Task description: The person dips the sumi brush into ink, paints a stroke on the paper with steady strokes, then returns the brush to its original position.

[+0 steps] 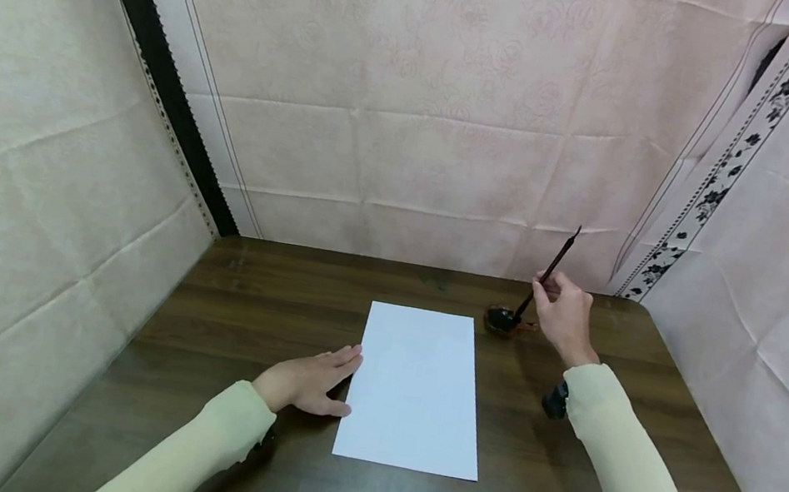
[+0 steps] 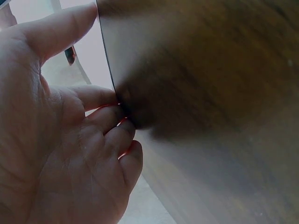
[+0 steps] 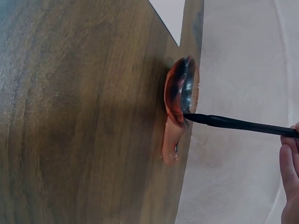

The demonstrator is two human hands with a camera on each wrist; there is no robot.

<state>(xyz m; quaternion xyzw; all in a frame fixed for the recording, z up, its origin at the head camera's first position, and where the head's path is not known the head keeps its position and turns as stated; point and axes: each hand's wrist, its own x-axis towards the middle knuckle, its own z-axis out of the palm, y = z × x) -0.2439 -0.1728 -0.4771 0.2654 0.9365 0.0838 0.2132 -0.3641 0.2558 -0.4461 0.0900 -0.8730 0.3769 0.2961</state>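
Observation:
A plain white sheet of paper (image 1: 415,392) lies on the dark wooden table (image 1: 222,339). My left hand (image 1: 311,381) rests at its left edge, fingers straight, fingertips and thumb touching the border. Up and to the right, my right hand (image 1: 566,316) pinches a dark brush (image 1: 553,264) by its handle, tilted, bristles downward. The bristle end meets the rim of a small orange-brown, spoon-shaped dish (image 3: 172,100) holding black ink, as the right wrist view shows. In the left wrist view the palm of the left hand (image 2: 70,140) faces the camera.
Pale patterned cloth (image 1: 457,120) hangs behind the table, with more pale cloth along the left and right sides. A black band (image 1: 168,80) runs down the left corner and a floral strip (image 1: 721,183) down the right. The dish stands near the table's back edge.

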